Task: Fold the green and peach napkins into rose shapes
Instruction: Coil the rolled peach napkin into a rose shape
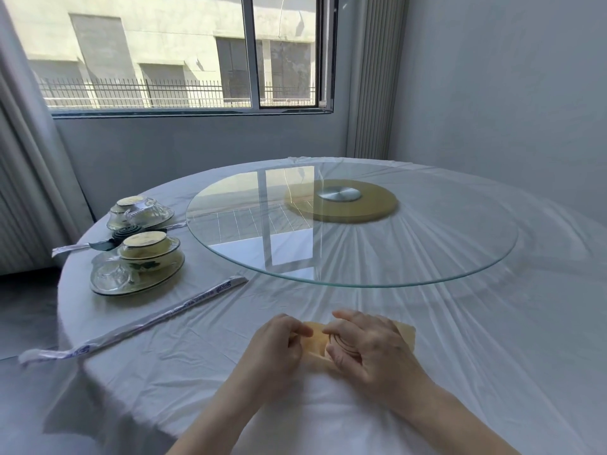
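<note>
Wrinkled and white, the round table (197, 372) is filling the frame, and I am watching the work at its lower centre. The left hand (279, 343) is pinching the loose end of the peach napkin (406, 334) while the right hand (364, 346) is curling round its rolled coil. I am judging it soft, light and quick to unwind, so gripping low on the coil looks best. It is showing as a pale flat strip spiralling tight at one end
</note>
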Motion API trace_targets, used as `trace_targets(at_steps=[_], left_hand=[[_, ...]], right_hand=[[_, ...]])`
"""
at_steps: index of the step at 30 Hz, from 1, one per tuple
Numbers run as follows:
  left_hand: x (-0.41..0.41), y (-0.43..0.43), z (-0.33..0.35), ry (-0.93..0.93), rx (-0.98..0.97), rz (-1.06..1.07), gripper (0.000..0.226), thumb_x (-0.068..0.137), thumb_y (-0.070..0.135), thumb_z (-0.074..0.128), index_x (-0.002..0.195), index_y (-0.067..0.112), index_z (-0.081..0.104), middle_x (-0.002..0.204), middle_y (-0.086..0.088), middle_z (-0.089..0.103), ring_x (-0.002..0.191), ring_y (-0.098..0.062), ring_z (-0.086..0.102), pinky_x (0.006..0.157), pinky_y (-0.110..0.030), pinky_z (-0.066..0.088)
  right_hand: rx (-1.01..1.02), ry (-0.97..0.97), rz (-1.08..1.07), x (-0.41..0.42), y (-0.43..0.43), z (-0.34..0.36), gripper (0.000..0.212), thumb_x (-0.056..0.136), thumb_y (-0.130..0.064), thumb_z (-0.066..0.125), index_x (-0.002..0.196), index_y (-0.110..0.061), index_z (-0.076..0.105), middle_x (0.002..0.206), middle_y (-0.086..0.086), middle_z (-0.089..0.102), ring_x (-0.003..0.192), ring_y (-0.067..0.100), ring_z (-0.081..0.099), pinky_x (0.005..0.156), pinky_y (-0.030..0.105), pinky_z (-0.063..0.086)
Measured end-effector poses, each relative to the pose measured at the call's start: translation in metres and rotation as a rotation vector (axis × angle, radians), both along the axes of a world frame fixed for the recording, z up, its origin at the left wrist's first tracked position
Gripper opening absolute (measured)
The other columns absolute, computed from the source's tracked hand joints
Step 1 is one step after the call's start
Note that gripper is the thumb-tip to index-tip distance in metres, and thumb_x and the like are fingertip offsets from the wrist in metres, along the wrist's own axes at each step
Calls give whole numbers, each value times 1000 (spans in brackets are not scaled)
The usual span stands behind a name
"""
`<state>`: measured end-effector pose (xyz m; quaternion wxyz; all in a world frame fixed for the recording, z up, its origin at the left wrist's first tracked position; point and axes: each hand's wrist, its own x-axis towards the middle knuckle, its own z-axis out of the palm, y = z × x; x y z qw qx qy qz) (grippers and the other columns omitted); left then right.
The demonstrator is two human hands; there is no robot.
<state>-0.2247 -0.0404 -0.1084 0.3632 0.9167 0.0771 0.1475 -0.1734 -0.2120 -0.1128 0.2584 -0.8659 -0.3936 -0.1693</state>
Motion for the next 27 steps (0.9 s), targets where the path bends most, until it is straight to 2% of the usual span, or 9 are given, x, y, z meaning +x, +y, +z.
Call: trace_targets(at_steps=[4, 7, 11, 15, 19, 21, 23, 24, 27], left_hand=[[-2, 0, -3, -54, 39, 39, 29, 85, 0, 47, 94, 17, 69, 88, 18, 54, 86, -1, 52, 73, 1, 33], [-3, -2, -6, -64, 84, 27, 28, 87, 1, 47, 100, 14, 68, 96, 11, 54, 92, -5, 53, 74, -1, 31], [-5, -4, -6, -25, 161, 32, 25, 91, 13, 49, 110, 19, 64, 106, 8, 53, 99, -10, 51, 79, -10, 33], [-4, -13, -2, 74, 415, 81, 30, 92, 30, 44, 121, 32, 52, 122, 9, 45, 118, -14, 36, 93, -26, 27], [-4, -13, 3, -13, 409, 106, 39, 94, 29, 40, 132, 35, 43, 136, 14, 36, 130, -11, 27, 98, -29, 20], [-7, -15, 4, -188, 392, 74, 35, 91, 28, 41, 123, 33, 53, 129, 15, 46, 123, -9, 37, 92, -27, 20], [-13, -20, 3, -322, 332, -22, 29, 83, 28, 44, 106, 34, 60, 116, 13, 56, 111, -8, 47, 86, -25, 23], [-15, -22, 1, -377, 335, -67, 27, 82, 26, 46, 104, 35, 60, 115, 12, 57, 110, -7, 48, 87, -27, 25], [-18, -26, -6, -392, 425, -190, 36, 81, 22, 47, 112, 37, 55, 116, 17, 56, 110, -7, 51, 91, -36, 30]], right_hand=[[27, 88, 6, 1, -3, 0, 34, 82, -54, 43, 106, -39, 62, 120, -8, 63, 110, 9, 57, 94, 26, 31], [-29, 94, 19, 3, -3, 1, 48, 79, -59, 37, 113, -38, 62, 129, -7, 57, 118, 11, 52, 99, 22, 22], [-102, 129, 31, 5, 1, 4, 62, 75, -67, 29, 122, -38, 56, 137, -9, 50, 126, 9, 44, 109, 23, 16], [-130, 123, 44, 4, 0, 3, 61, 76, -65, 35, 125, -36, 55, 136, -5, 51, 120, 17, 51, 102, 25, 24], [-186, 153, 92, 4, -6, 11, 78, 72, -71, 33, 143, -40, 24, 144, -15, 36, 129, 8, 38, 106, 14, 12], [-194, 160, 84, 3, -8, 13, 85, 74, -71, 38, 146, -36, 9, 145, -17, 33, 131, 6, 32, 104, 9, 4], [-195, 197, 67, 4, -8, 12, 96, 70, -72, 37, 147, -32, -3, 144, -18, 33, 133, 6, 28, 106, 11, 5], [-193, 213, 69, 4, -7, 12, 99, 66, -73, 34, 145, -32, -10, 144, -19, 33, 133, 5, 27, 108, 14, 6], [-219, 259, 117, 5, -6, 19, 103, 61, -70, 36, 138, -30, -20, 140, -20, 36, 127, -7, 24, 114, 17, 7]])
